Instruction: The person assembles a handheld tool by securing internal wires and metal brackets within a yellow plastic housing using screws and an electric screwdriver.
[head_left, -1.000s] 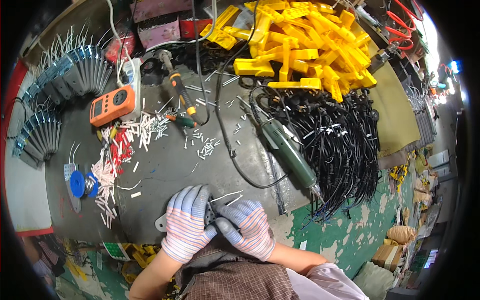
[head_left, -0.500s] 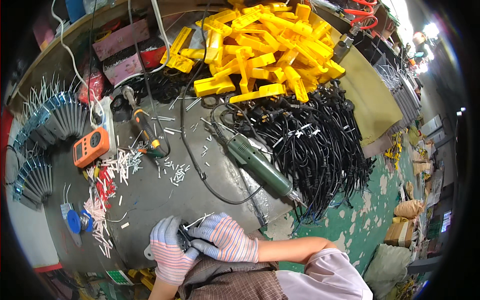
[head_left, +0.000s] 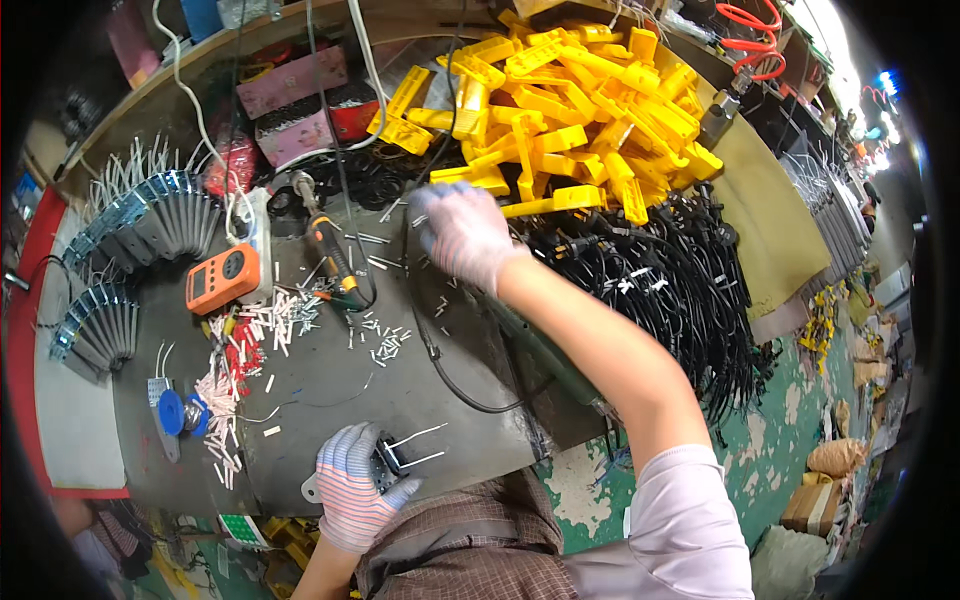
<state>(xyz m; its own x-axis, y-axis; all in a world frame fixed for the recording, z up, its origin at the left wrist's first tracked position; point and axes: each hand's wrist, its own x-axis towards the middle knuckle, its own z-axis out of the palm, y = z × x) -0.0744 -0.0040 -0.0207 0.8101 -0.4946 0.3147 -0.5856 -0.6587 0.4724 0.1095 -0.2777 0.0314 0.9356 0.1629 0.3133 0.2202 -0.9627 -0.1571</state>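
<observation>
My left hand (head_left: 352, 490), in a striped glove, is closed around a small dark part with two pale wires (head_left: 390, 455) near the bench's front edge. The wires stick out to the right, and a grey tab with a hole shows on the hand's other side. My right hand (head_left: 465, 232), gloved too, is stretched across the bench beside the yellow plastic pieces (head_left: 575, 100), over thin metal rods and near black rings. Its fingers are smeared by motion, so their grip does not show. Beneath my right forearm lies a green electric screwdriver (head_left: 545, 350), partly hidden.
A soldering iron (head_left: 332, 250), an orange meter (head_left: 222, 280), a solder spool (head_left: 172, 412), loose screws (head_left: 390, 345) and white sleeves (head_left: 222, 395) lie on the left. Black power cords (head_left: 670, 290) are heaped at right. Grey metal parts with wires (head_left: 165, 215) stand far left.
My right hand has left the dark part and reached far forward to the yellow pile's near-left side. My left hand still holds the part, its wires now uncovered. The view has shifted slightly.
</observation>
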